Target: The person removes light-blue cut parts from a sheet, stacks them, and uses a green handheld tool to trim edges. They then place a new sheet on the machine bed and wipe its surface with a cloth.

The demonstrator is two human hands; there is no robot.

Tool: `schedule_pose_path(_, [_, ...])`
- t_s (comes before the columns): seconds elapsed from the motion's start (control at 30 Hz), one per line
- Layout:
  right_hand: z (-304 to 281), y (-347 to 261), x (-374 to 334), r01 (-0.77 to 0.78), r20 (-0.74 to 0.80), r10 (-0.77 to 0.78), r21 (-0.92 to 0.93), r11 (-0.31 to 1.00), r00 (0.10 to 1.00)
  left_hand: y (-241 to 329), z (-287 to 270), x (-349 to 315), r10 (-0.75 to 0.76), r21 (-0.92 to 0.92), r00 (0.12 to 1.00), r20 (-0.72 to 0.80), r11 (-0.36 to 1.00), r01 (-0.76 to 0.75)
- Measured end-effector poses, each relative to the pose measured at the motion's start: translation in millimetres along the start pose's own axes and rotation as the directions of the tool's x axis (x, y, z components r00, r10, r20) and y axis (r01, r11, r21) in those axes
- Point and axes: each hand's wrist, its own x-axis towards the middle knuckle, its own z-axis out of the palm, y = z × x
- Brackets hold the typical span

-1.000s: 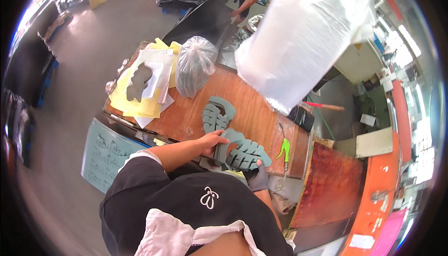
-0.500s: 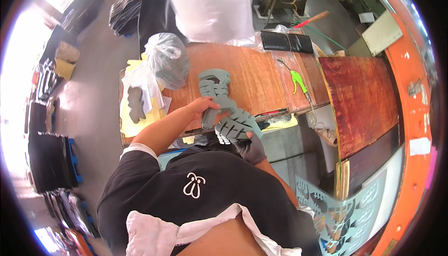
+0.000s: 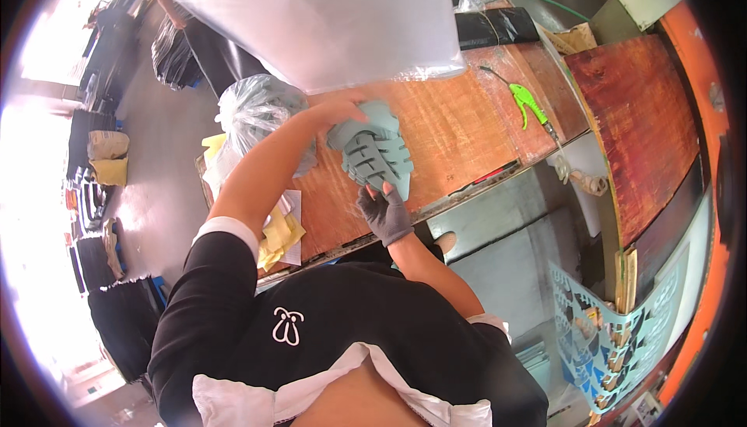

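Near the centre of the frame, the right hand (image 3: 385, 215), wearing a dark grey glove with bare fingertips, is clamping its grip on the lower end of some grey-green, slotted, sole-shaped pieces (image 3: 372, 155). They're stretching up the frame from that grip, and the bare left hand (image 3: 342, 111) is showing blurred over their upper-left edge; I cannot tell whether its fingers are gripping. The pieces are overlapping the reddish-brown wooden desk (image 3: 447, 135), touching or just above it, I cannot tell. Left of them, a bulging clear plastic bag (image 3: 261, 112) is sitting beside the left forearm. Over at upper right, a bright green trigger-handled air gun (image 3: 529, 105) is lying well apart from both hands.
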Motion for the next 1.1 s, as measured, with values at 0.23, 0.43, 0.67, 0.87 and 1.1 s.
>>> schedule_pose_path(0.23, [-32,9,22,0.034,-0.104,-0.040,-0.055,0.998,0.994,-47,1,42,-0.208,-0.139,0.976,-0.060,0.970,0.198])
schedule_pose_path(0.43, [-6,-6,-13,-0.297,-0.285,0.196,-0.372,0.879,0.938,-51,3,53,0.108,0.219,0.993,-0.055,0.971,-0.093])
schedule_pose_path(0.67, [30,-87,-15,0.269,0.104,-0.298,-0.759,0.593,0.949,-94,79,-40,0.164,-0.076,0.639,-0.752,0.940,-0.332])
schedule_pose_path(0.87, [89,-97,69,0.133,0.071,-0.376,-0.981,0.142,0.924,-117,95,-37,-0.434,-0.936,0.855,-0.286,0.317,-0.153])
schedule_pose_path(1.1, [76,-82,106,0.043,0.184,-0.344,-0.924,-0.379,0.921,-101,109,-20,-0.246,-0.667,0.785,-0.569,0.696,-0.266])
